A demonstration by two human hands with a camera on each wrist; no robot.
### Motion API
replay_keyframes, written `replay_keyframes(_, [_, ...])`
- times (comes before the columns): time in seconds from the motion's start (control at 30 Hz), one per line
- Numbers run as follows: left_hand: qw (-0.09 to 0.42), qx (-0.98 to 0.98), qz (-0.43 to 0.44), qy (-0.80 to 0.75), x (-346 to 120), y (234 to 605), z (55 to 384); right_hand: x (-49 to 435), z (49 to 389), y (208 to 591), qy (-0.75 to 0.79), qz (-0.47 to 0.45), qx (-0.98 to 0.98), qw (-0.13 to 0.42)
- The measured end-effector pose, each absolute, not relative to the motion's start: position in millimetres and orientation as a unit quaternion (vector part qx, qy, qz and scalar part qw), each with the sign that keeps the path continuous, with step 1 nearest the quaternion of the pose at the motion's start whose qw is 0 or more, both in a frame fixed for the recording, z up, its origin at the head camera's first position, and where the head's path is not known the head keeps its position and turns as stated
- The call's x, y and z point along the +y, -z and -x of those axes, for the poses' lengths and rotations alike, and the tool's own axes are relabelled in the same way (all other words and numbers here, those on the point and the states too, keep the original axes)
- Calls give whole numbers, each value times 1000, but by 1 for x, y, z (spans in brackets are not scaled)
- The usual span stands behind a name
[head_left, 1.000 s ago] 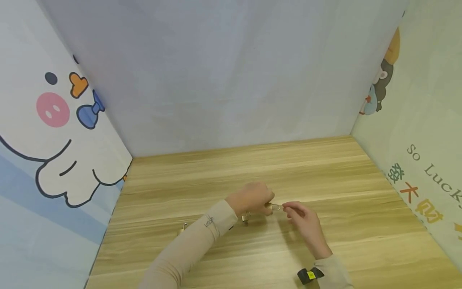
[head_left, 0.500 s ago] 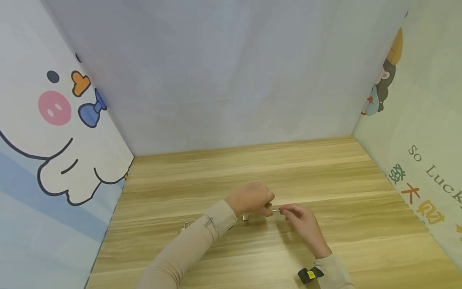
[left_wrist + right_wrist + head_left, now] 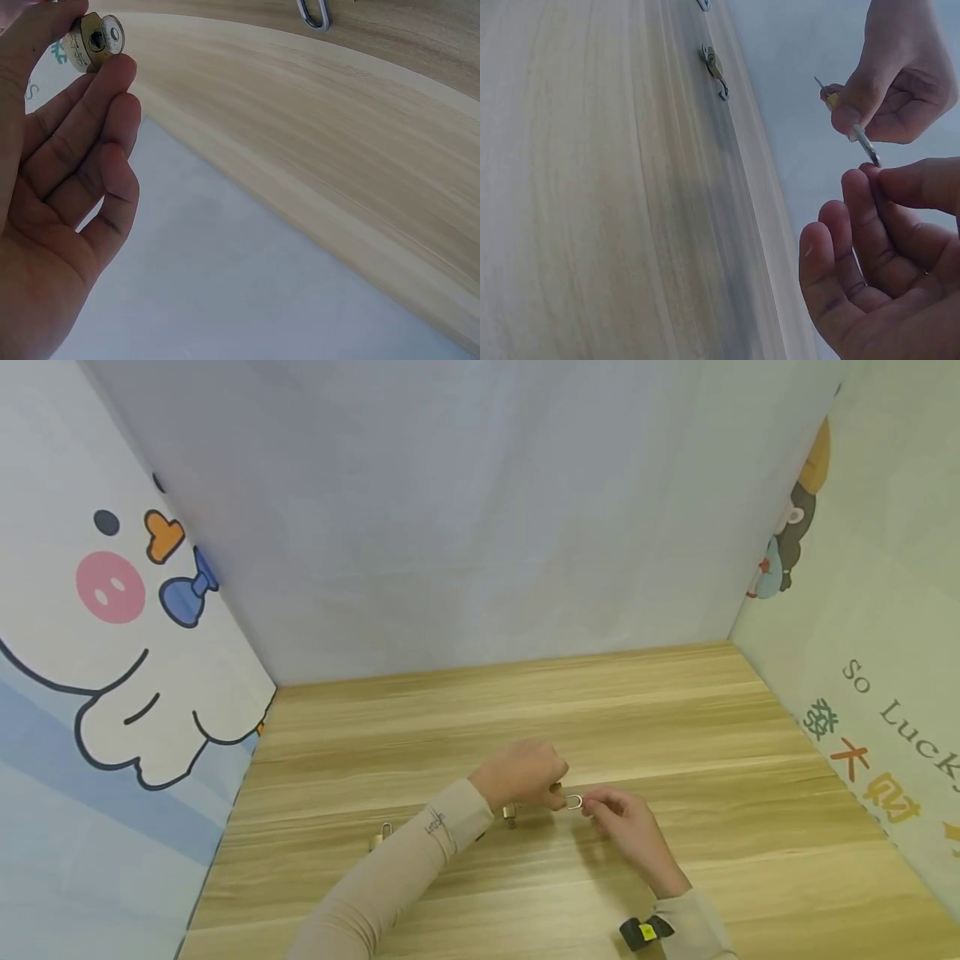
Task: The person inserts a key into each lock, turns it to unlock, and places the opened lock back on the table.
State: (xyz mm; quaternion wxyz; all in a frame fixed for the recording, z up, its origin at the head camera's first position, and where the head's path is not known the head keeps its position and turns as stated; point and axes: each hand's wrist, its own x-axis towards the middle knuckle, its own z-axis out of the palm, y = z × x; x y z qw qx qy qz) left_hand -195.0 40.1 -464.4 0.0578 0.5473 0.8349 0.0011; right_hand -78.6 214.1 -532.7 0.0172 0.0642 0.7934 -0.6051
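Observation:
My left hand (image 3: 521, 774) holds a small brass padlock (image 3: 84, 46) between thumb and fingers, above the table. A key with a round silver head (image 3: 112, 34) sits in the lock's end. The padlock's U-shaped metal shackle (image 3: 574, 802) points right, toward my right hand (image 3: 632, 828). In the right wrist view, thumb and forefinger of that hand pinch the curved end of the shackle (image 3: 867, 146). The left fingers hide most of the lock body in the head view.
A second padlock (image 3: 510, 812) lies on the wooden table (image 3: 465, 714) just below the left wrist. Another padlock (image 3: 378, 839) is farther left, partly behind the left sleeve. A black strap (image 3: 645, 932) with a yellow mark is on the right wrist. Printed cloth walls surround the table.
The shackle was a loop seen face-on, then edge-on, and now shows as a U again, turned to another side. My right fingers moved slightly left and down with it. The left hand barely moved.

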Motion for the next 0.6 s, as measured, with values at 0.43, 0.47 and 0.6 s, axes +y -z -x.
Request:
replay_keyframes(0.43, [12, 886, -463, 6, 49, 483, 184, 221, 75, 530, 602, -91, 793, 9])
replay_keyframes(0.47, [13, 894, -447, 1, 50, 486, 183, 221, 75, 530, 602, -95, 793, 9])
replay_keyframes(0.6, [39, 927, -370, -53, 57, 499, 173, 222, 76, 531, 600, -100, 794, 8])
